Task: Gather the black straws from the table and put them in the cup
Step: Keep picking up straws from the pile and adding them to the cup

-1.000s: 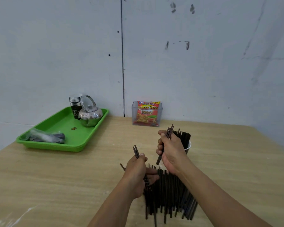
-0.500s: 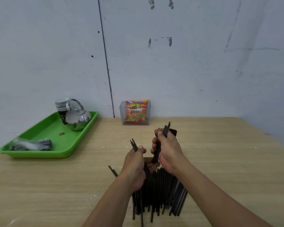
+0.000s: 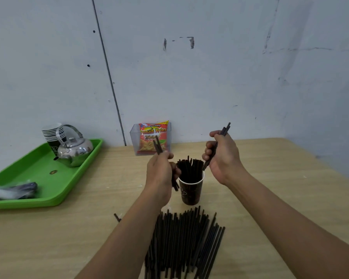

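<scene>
Snack packet (image 3: 153, 137): at your 12 o'clock you read "Kentang Goreng" above "French Fries".
Stacked cups (image 3: 52, 134): at your 10 o'clock, white lettering you cannot make out.
Cup (image 3: 190, 193): just ahead of you, white marks, unreadable.

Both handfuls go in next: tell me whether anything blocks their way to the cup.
No separate thing stands between. The left hand and right hand each grip black straws beside the paper cup, one each side. Only the upright straws already inside crowd its mouth.
</scene>
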